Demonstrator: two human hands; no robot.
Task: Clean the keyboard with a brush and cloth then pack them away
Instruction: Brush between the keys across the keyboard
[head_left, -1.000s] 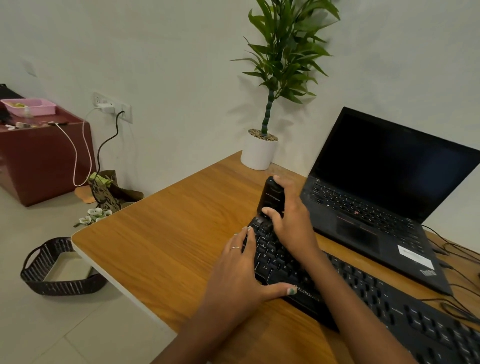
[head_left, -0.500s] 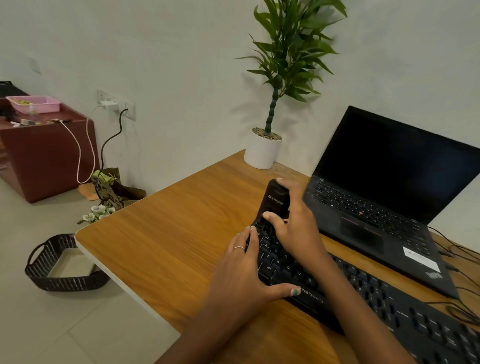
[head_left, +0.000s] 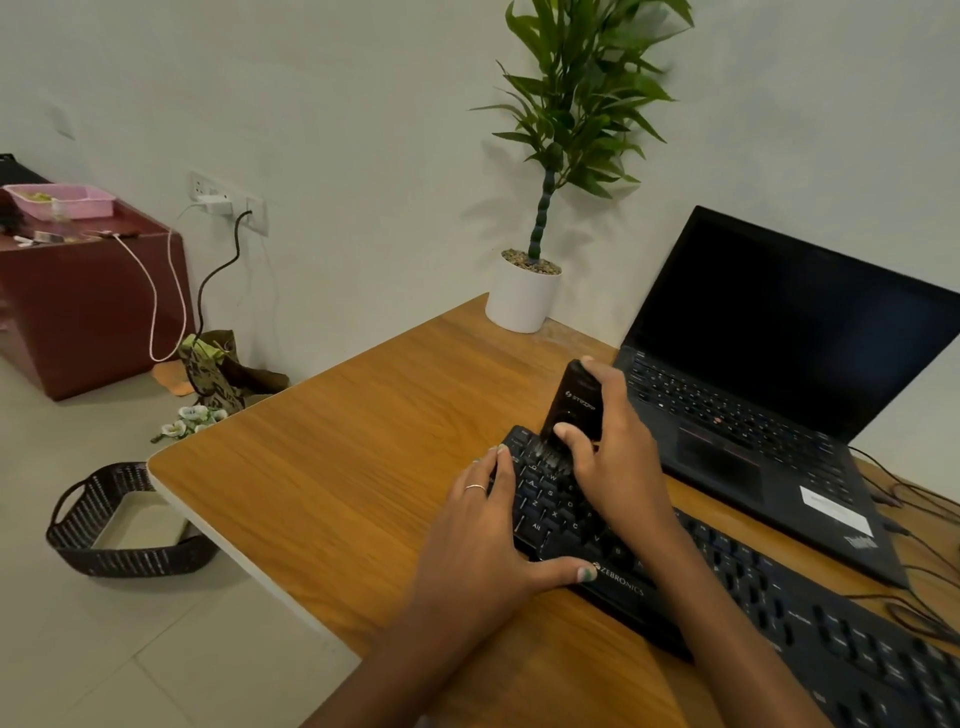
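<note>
Far left, a dark red cabinet (head_left: 88, 291), cut by the frame edge, carrying a pink plastic tray (head_left: 67, 200) and small clutter too blurred to name. Below it on the floor, a dark woven basket (head_left: 124, 525) with handles, partly tucked under the edge of the wooden bench (head_left: 363, 441). Toward the middle, left hand (head_left: 478, 540) laid flat at the near left end of the black Zebronics keyboard (head_left: 753, 582), fingers (head_left: 493, 467) straight and released, thumb pressed along the front edge; keys beneath the palm hidden. Just right of it, right hand (head_left: 618, 467) clenched round a black stubby brush (head_left: 574, 405), tilted, bristles down on the top-left keys; bristles largely blurred and half covered by the thumb. Behind, a white pot with a green leafy plant (head_left: 524, 296), topmost leaves cropped. Further right, an open black laptop (head_left: 769, 405) with dark screen, its right side cut off, cables trailing beyond. Keyboard's right end out of frame. Cloth nowhere made out. Against half a second ago: brush a touch nearer the keyboard's upper left corner, left hand unmoved, view shifted slightly.
</note>
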